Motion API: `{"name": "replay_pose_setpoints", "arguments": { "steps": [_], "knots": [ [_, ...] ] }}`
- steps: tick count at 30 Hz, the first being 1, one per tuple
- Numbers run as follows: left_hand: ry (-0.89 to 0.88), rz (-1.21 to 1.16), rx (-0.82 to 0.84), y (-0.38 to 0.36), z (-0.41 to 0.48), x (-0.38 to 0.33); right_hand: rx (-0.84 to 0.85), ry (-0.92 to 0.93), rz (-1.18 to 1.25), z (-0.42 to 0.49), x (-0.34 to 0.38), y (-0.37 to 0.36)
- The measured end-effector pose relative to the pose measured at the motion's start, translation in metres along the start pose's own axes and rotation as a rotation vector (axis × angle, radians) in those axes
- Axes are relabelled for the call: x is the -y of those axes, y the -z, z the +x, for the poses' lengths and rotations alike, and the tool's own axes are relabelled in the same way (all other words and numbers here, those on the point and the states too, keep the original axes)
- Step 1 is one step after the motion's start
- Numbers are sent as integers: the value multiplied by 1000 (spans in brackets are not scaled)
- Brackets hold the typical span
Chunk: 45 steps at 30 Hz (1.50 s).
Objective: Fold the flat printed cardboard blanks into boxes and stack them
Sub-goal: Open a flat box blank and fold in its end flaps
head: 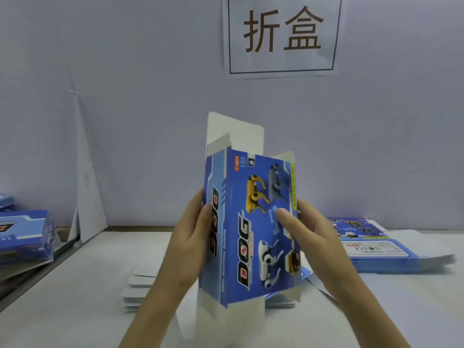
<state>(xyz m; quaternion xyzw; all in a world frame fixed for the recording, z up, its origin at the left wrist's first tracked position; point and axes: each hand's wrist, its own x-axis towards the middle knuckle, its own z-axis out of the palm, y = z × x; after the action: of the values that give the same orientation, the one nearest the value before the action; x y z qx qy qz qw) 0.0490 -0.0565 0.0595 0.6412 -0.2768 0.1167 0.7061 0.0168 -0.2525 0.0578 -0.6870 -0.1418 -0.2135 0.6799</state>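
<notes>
Step in hand: erecting one blank into a tube. The carton (251,222) is held upright in the air above the middle of the worktop (75,297), squared open so the printed front face and the left side panel both show. Neither end is closed. The top tuck flap (233,131) stands straight up, white inside toward the camera; the lower flaps hang loose and are blurred.

The left hand (188,237) grips the carton's left edge, thumb on the side panel, other fingers behind and out of sight. The right hand (311,239) grips the right edge, thumb pressed flat on the printed face, the rest hidden behind.

Supply: a pile of flat blanks (376,247) lies on the worktop to the right; more flat pieces (140,282) lie near, under the hands. The finished boxes (25,237) are stacked at the left.

Judgement: next is closing one end, side flaps in first, then the tuck flap. One hand must hold the tube square while the other folds
</notes>
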Motion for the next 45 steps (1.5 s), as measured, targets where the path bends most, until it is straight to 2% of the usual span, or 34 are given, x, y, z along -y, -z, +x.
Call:
{"name": "replay_pose_setpoints", "arguments": {
  "steps": [4,7,9,13,19,27,33,40,43,45],
  "knots": [
    [63,-59,150,-2,-3,-8,9,142,-34,-2,6,-11],
    [-9,-3,131,7,-1,-11,-31,189,21,-2,11,-9],
    [-110,91,127,15,-1,-13,-62,158,149,-1,19,-1],
    [-232,262,199,27,-3,-19,98,51,393,-3,33,14],
    [-198,323,238,27,-4,-18,243,-200,515,-5,30,13],
    [-185,381,247,15,-7,-21,224,-195,618,-3,28,14],
    [-169,390,275,13,-8,-20,237,-211,618,-4,29,19],
    [-241,497,246,12,-9,-19,179,-174,548,0,29,27],
    [-276,547,262,7,-10,-19,100,-180,253,6,26,21],
    [-370,610,237,1,-10,-20,2,-133,196,5,18,16]
  ]
}}
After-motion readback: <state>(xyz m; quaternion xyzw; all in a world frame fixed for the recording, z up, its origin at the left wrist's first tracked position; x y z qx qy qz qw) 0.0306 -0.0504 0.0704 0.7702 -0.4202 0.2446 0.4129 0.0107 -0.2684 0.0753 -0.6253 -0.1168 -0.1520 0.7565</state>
